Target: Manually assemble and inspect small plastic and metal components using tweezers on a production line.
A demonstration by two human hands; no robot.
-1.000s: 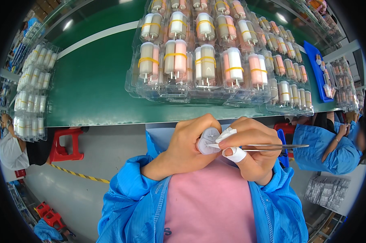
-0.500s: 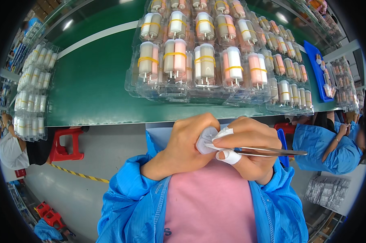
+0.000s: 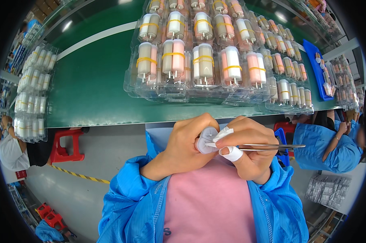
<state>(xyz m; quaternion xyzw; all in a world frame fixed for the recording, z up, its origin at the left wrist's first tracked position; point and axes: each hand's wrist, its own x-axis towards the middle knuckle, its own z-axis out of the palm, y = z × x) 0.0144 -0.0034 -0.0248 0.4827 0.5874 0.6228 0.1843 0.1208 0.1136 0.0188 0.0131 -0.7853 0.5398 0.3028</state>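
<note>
My left hand (image 3: 187, 141) is closed around a small cylindrical part, whose pale grey round end (image 3: 208, 140) faces up and to the right. Most of its body is hidden in my fingers. My right hand (image 3: 249, 146) pinches a pair of metal tweezers (image 3: 272, 147), their handle end pointing right. A thin white tip reaches from my right fingers onto the grey end face; whether it belongs to the tweezers or is a separate piece I cannot tell. White tape (image 3: 232, 154) wraps the right thumb, and more covers the index finger.
Ahead, clear plastic trays (image 3: 166, 94) hold banded cylinders in white, grey and pink on a green table (image 3: 85, 93). More stacked trays (image 3: 33, 93) stand at the left. A blue bin (image 3: 314, 69) lies at the right. Co-workers (image 3: 318, 141) sit on both sides; a red stool (image 3: 65, 146) stands left.
My right hand has turned slightly, and the tweezers now lie more level. The white tip still touches the grey end face. My left hand has barely moved.
</note>
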